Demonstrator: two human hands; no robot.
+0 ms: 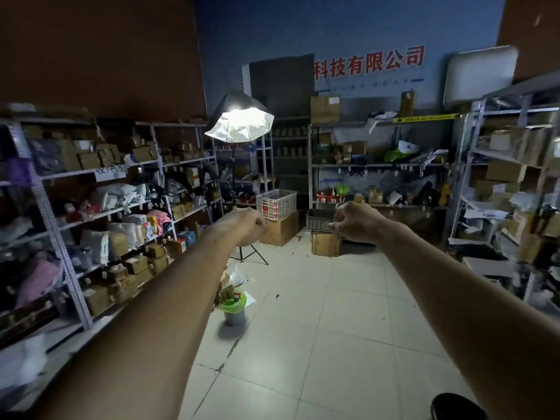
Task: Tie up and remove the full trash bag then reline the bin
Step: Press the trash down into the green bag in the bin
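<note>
A small grey bin (234,316) stands on the tiled floor near the left shelving, lined with a green trash bag (232,304) whose rim folds over the top. Rubbish, cardboard and clear plastic stick up out of it. Both arms are stretched out forward at chest height, well above and beyond the bin. My left hand (246,224) is curled into a loose fist with nothing visible in it. My right hand (354,221) is also curled shut, fingertips pinched, and I see nothing held.
Metal shelves packed with boxes and parcels line the left (100,213), back and right (509,189) walls. A lit studio lamp on a tripod (239,128) stands behind the bin. A white crate on a cardboard box (277,219) and another box sit at the back. A dark shoe (457,407) shows bottom right.
</note>
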